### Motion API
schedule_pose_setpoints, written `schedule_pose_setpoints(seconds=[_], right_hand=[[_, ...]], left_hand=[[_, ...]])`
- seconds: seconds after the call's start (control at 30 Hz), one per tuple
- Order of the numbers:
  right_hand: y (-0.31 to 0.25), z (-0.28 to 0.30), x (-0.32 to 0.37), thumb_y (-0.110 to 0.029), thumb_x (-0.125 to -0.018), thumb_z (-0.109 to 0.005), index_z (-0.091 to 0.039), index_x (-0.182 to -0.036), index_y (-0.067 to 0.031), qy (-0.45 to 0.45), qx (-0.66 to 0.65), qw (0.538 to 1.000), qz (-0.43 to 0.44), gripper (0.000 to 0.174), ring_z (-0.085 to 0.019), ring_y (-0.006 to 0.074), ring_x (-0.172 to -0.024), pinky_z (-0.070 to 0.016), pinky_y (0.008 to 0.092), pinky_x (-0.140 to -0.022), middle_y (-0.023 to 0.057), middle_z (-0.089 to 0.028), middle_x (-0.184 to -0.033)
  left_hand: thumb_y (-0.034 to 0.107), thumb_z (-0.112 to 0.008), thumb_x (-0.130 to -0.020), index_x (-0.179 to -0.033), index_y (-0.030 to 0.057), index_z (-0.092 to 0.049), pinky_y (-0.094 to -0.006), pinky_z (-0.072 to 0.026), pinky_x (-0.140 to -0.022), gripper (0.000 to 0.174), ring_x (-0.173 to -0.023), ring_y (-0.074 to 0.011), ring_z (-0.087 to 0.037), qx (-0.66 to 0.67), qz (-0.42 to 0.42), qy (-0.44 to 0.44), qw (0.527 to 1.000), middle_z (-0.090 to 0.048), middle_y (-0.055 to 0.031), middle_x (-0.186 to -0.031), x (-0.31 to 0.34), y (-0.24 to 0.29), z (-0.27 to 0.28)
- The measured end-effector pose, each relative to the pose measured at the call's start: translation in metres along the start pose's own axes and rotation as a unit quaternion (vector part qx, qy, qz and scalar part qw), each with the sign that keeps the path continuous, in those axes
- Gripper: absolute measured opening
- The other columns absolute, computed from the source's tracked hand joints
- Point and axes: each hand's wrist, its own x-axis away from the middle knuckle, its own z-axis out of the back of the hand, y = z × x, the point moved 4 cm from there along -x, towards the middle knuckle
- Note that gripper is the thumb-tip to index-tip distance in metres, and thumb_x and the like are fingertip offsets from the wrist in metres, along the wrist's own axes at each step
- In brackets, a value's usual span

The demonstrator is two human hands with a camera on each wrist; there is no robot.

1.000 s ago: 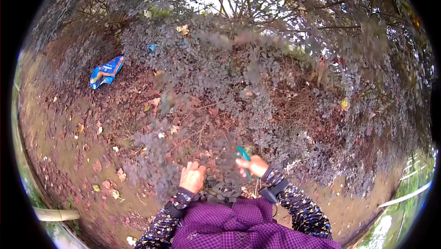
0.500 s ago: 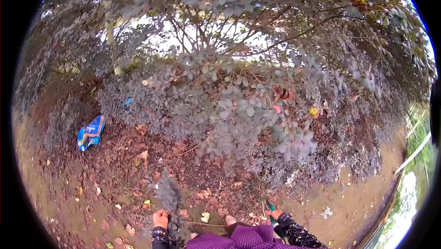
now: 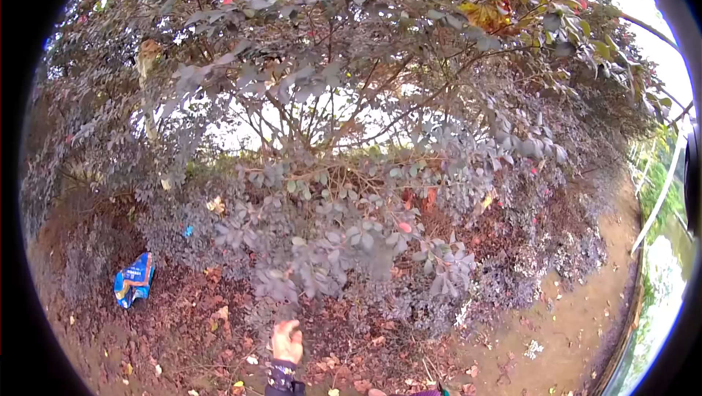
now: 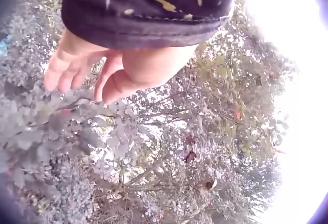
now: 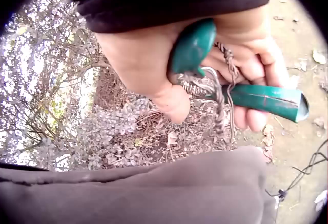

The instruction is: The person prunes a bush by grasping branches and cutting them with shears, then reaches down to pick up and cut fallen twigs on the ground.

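Observation:
My left hand (image 3: 287, 342) reaches up from the bottom of the head view toward the low purple-leaved branches (image 3: 322, 268) of a shrub. In the left wrist view its fingers (image 4: 72, 73) are loosely bent, with nothing between them, and leafy twigs lie just past the fingertips. My right hand (image 5: 138, 62) grips green-handled pruning shears (image 5: 261, 100), seen in the right wrist view. The handles are spread, a coil spring (image 5: 195, 88) shows between them, and a twisted cord (image 5: 228, 75) hangs at the handles. The blades are hidden by the hand.
A blue printed bag (image 3: 134, 279) lies on leaf litter at the left under the shrub. Bare soil (image 3: 563, 334) runs along the right, ending at an edge beside water. Shrub branches arch overhead. In the right wrist view grey cloth (image 5: 154, 193) is close below the hand.
The head view has tipped upward, so the shrub fills more of it. A leafy sprig beside my left hand half a second ago is gone from there. My right hand has dropped out of the head view.

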Motion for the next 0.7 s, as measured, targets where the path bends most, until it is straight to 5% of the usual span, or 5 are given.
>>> schedule_pose_setpoints(seconds=[0.1, 0.3, 0.37, 0.43, 0.7], right_hand=[[-0.035, 0.029, 0.013, -0.032, -0.087, -0.033, -0.044, -0.107, -0.0095, 0.028, -0.008, 1.0, -0.003, 0.032, -0.042, 0.0284, -0.092, -0.0355, 0.0385, -0.076, 0.013, -0.042, -0.1], [-0.093, 0.065, 0.032, -0.029, -0.088, -0.031, -0.034, -0.119, -0.0113, 0.089, -0.012, 0.996, 0.028, 0.036, -0.027, 0.0271, -0.108, -0.0257, 0.0381, -0.088, 0.0108, -0.027, -0.118], [-0.105, 0.071, 0.037, -0.028, -0.088, -0.03, -0.03, -0.123, -0.0119, 0.105, -0.011, 0.994, 0.039, 0.038, -0.022, 0.0266, -0.114, -0.0225, 0.0379, -0.092, 0.01, -0.022, -0.124], [-0.114, 0.076, 0.042, -0.027, -0.088, -0.029, -0.027, -0.127, -0.0125, 0.119, -0.013, 0.992, 0.045, 0.041, -0.017, 0.0262, -0.119, -0.0192, 0.0378, -0.096, 0.0093, -0.017, -0.13], [-0.129, 0.085, 0.052, -0.025, -0.088, -0.029, -0.023, -0.13, -0.0127, 0.137, -0.038, 0.989, 0.05, 0.044, -0.012, 0.026, -0.124, -0.0157, 0.0377, -0.1, 0.009, -0.012, -0.136]], left_hand=[[0.004, -0.06, -0.068, -0.089, 0.0089, -0.063, -0.0293, -0.0474, -0.065, 0.022, -0.072, -0.0209, -0.058, -0.013, 0.102, -0.119, 0.988, -0.058, -0.0117, -0.082, 0.028, 0.047, 0.01], [-0.003, -0.056, -0.072, -0.088, 0.0056, -0.064, -0.022, -0.046, -0.065, 0.02, -0.068, -0.0097, -0.057, 0.036, 0.089, -0.158, 0.983, -0.063, -0.0068, -0.079, 0.035, 0.036, 0.023], [-0.002, -0.056, -0.073, -0.088, 0.0039, -0.063, -0.0226, -0.0461, -0.067, 0.017, -0.072, -0.0101, -0.058, 0.341, 0.248, -0.135, 0.897, -0.063, -0.0067, -0.08, 0.029, -0.03, 0.01], [-0.001, -0.054, -0.075, -0.084, 0.0027, -0.063, -0.0242, -0.0449, -0.062, 0.014, -0.066, -0.0133, -0.057, 0.012, -0.02, -0.092, 0.996, -0.061, -0.0072, -0.073, -0.005, 0.117, 0.062], [-0.006, -0.052, -0.075, -0.086, 0.0003, -0.061, -0.0252, -0.0445, -0.062, 0.015, -0.068, -0.016, -0.057, -0.023, -0.295, 0.017, 0.955, -0.059, -0.0093, -0.072, -0.076, 0.362, 0.12]])
